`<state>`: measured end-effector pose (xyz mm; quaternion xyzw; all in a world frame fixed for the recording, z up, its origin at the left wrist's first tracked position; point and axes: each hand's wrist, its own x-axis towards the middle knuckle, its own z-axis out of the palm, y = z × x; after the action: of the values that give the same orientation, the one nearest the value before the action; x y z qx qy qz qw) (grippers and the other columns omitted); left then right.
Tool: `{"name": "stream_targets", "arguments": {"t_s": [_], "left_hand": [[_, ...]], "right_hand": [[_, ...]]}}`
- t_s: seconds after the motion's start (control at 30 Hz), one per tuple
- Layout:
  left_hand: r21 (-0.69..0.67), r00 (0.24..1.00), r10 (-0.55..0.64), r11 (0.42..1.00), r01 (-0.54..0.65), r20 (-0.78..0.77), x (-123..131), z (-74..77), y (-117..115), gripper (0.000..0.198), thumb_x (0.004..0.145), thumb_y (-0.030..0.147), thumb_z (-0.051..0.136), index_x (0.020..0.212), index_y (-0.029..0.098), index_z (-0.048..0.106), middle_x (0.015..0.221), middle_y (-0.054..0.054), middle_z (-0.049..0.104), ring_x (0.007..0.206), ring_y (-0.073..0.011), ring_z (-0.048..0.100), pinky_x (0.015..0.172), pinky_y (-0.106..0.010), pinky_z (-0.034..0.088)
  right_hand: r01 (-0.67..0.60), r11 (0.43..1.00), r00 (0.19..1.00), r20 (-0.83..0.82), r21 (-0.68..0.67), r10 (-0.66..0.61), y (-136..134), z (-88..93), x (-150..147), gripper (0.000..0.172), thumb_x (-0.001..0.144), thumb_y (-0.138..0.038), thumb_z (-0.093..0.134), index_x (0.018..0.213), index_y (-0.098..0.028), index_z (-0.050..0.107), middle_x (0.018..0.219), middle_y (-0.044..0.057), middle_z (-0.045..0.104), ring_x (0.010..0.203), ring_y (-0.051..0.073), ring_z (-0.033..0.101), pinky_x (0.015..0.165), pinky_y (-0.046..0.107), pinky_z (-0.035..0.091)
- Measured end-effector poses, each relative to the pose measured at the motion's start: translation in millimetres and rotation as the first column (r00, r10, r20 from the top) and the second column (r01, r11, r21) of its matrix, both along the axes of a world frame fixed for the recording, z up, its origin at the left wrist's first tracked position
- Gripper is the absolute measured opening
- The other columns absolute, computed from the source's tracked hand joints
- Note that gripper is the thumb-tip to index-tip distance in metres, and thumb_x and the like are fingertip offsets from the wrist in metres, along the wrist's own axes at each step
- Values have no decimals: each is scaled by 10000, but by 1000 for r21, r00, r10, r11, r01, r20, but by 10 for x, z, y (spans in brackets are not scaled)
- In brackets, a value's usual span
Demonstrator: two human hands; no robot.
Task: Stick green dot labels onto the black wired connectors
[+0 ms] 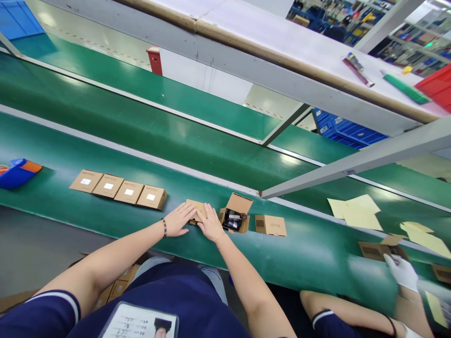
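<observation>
1. Box (196,204) under both hands sits on the green belt (299,253), just in front of the person, and seems the one being worked on. Its top looks down or nearly so; the fingers hide whether the flap is tucked in.
2. Left hand (177,219): fingers stretched out, the tips on the box's top, not clenched.
3. Right hand (211,223): fingers spread over the right part of the same box, also unclenched. How hard either hand presses, I cannot tell.
4. Judged done: the row of four boxes (121,193) to the left, all shut, side by side, each with a white label facing up. The box in hand shows no such label on the part in view.
5. Judged left: the open box (240,203) just right of the right hand, lid raised, a black item (232,219) inside. It looks filled but not closed.
6. Beyond it stands a shut box (276,225), with print and no white label on the faces in view; whether it is finished, I cannot tell.
7. Farther right, a co-worker's gloved hand (403,272) is at another open box (371,250).
</observation>
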<state>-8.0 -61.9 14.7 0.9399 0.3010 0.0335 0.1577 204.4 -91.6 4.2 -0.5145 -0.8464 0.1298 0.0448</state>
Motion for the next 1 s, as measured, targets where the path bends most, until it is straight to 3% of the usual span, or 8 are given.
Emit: {"name": "stream_targets", "arguments": {"t_s": [0.1, 0.27, 0.37, 0.5, 0.6, 0.73, 0.83, 1.0], "left_hand": [[11, 992, 57, 998, -56, -113, 121, -74, 186, 901, 610, 352, 658, 1353, 71, 234, 1428, -195, 194, 1323, -338, 87, 1072, -470, 124], [82, 980, 108, 992, -95, -170, 204, -258, 173, 613, 782, 200, 489, 1349, 116, 271, 1435, -169, 194, 1334, -305, 47, 1066, -445, 138], [77, 981, 92, 994, -80, -169, 200, -265, 153, 632, 795, 299, 506, 1352, 119, 268, 1437, -179, 179, 1329, -330, 44, 1062, -461, 132], [53, 985, 87, 995, -80, -151, 187, -220, 172, 640, 810, 390, 472, 1351, 115, 272, 1438, -184, 168, 1328, -334, 42, 1062, -460, 113], [33, 984, 79, 997, -75, -161, 171, -193, 185, 724, 764, 423, 511, 1358, 105, 248, 1445, -189, 135, 1328, -337, 14, 1063, -469, 84], [-17, 983, 29, 999, -33, -181, 152, -176, 194, 951, 637, 471, 617, 1376, 78, 165, 1450, -209, 46, 1323, -356, -27, 1061, -476, 73], [-19, 980, 43, 999, -48, -195, 153, -185, 194, 932, 643, 447, 618, 1374, 86, 168, 1452, -205, 44, 1323, -355, -26, 1059, -481, 72], [-19, 984, 48, 998, -52, -172, 155, -190, 195, 899, 650, 410, 620, 1371, 101, 182, 1451, -198, 72, 1325, -349, -9, 1057, -469, 113]], "right_hand": [[1, 1000, 999, 49, -1, -1, -8, 15, -19, 624, 816, -368, 525, 1368, -278, 248, 1456, 131, 148, 1332, 291, 113, 1040, 507, 192], [26, 999, 996, 86, 47, -30, -57, -39, -54, 617, 823, -314, 516, 1372, -226, 251, 1438, 155, 200, 1328, 304, 121, 1029, 547, 168], [-38, 992, 999, 25, 117, 35, -145, -112, -44, 531, 844, -239, 466, 1349, -186, 310, 1403, 142, 296, 1314, 276, 189, 1035, 536, 185], [-100, 950, 982, -125, 295, 142, -275, -238, -88, 400, 844, -115, 405, 1235, -168, 471, 1261, 122, 485, 1242, 215, 333, 1005, 422, 308], [-19, 940, 977, -193, 341, 90, -285, -288, -188, 334, 842, -117, 423, 1157, -152, 530, 1134, 110, 569, 1140, 200, 424, 948, 379, 359], [68, 950, 977, -215, 303, -1, -227, -270, -297, 238, 844, -172, 453, 1044, -157, 581, 962, 89, 610, 942, 181, 495, 838, 341, 387], [111, 954, 976, -209, 278, -53, -212, -255, -334, 187, 841, -215, 461, 948, -153, 602, 852, 80, 597, 826, 178, 488, 784, 339, 376], [167, 961, 974, -187, 222, -126, -204, -249, -375, 203, 859, -241, 421, 878, -159, 605, 805, 74, 572, 794, 186, 457, 773, 340, 339]]}}
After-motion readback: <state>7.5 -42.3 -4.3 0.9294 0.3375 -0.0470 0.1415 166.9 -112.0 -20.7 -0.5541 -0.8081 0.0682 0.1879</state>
